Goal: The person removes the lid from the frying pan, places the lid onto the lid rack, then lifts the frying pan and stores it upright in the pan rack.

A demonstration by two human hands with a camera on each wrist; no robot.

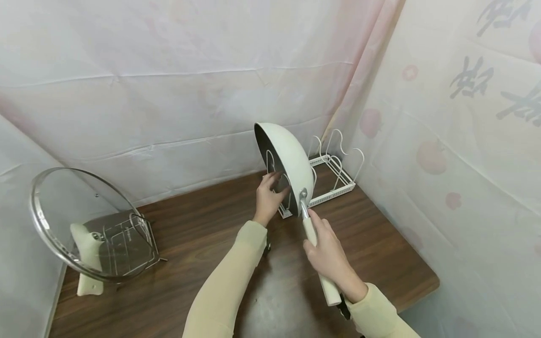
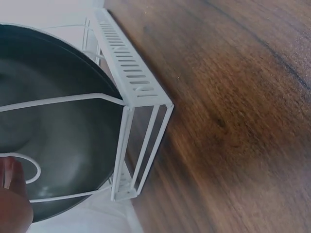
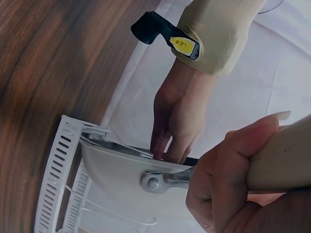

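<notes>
A wok (image 1: 291, 159), white outside and dark inside, stands on edge in a white wire pan rack (image 1: 331, 192). My right hand (image 1: 327, 251) grips its cream handle (image 1: 329, 288), fingers wrapped round it in the right wrist view. At the wok's dark inner side, my left hand (image 1: 268, 199) holds a wire divider (image 2: 63, 101) of the rack, its fingertips (image 2: 17, 177) at the loop's curved end. The left wrist view shows the wok's dark inside (image 2: 73, 141) right behind the wires. Part of the rack is hidden behind the wok.
On the left of the brown wooden table (image 1: 203, 234), a glass lid (image 1: 40, 218) with a cream knob leans upright at a wire stand (image 1: 154, 253). White printed cloth (image 1: 190, 108) hangs behind and at both sides. Right of the wok stand further rack dividers (image 1: 359, 159).
</notes>
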